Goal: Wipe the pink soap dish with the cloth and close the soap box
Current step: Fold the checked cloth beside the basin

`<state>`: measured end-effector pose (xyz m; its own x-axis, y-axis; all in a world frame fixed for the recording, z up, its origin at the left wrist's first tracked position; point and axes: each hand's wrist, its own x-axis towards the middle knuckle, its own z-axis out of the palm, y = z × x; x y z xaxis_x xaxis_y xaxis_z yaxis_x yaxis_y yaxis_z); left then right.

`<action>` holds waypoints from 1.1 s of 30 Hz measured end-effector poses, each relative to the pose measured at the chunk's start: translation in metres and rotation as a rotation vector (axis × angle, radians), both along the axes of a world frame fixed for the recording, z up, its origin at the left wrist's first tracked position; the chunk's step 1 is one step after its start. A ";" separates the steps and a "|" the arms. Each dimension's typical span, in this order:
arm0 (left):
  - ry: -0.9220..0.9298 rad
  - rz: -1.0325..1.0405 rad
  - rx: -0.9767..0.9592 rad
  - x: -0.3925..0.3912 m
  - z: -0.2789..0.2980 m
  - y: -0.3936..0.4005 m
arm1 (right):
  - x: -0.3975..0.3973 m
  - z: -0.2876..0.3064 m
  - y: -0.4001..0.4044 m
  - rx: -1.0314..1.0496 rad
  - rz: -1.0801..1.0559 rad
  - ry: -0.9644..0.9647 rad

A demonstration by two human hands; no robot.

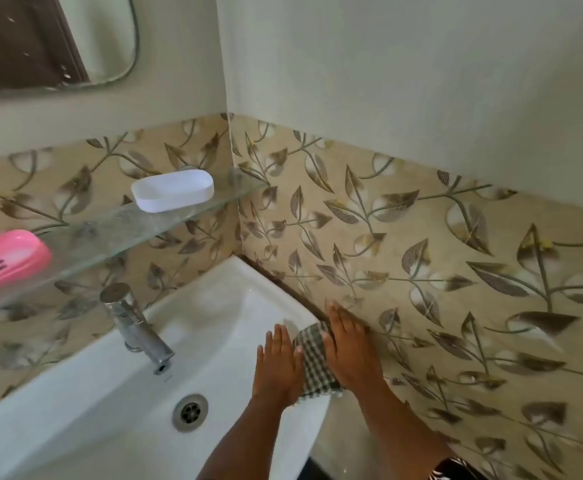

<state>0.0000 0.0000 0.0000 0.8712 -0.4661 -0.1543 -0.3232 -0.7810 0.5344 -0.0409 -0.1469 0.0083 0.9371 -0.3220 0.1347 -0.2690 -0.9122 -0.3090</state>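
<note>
1. Leaf-patterned tiles [404,237] back a white sink [75,393].
2. Left hand [278,363] and right hand [347,348] lie flat, fingers spread, pressing a checked cloth [314,365] on the sink's right rim.
3. Pink soap dish [4,261] sits at the glass shelf's [110,233] left end, white lid [172,189] toward its right corner.

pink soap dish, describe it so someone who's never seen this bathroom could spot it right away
Find the glass shelf fixed to the leaf-patterned tiles above the white sink. The pink soap dish sits at its left end, cut off by the picture's edge. Its neighbour, the soap box, is white.
</note>
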 end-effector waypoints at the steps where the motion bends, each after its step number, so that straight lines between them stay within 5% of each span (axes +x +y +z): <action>1: 0.059 0.023 -0.014 -0.001 -0.005 -0.001 | -0.002 -0.003 -0.001 0.045 -0.032 0.007; 8: 0.245 0.315 -0.114 -0.004 -0.025 -0.016 | -0.002 -0.020 -0.007 0.269 -0.079 0.024; 18: 0.816 0.613 -0.521 0.006 -0.027 -0.012 | 0.001 -0.020 -0.001 0.893 -0.228 0.032; 25: 0.736 0.624 -0.630 0.003 -0.010 -0.008 | 0.006 -0.014 -0.004 1.273 -0.532 0.084; 33: 0.622 0.585 -0.730 0.005 0.046 0.013 | 0.011 0.045 0.009 1.202 -0.547 0.015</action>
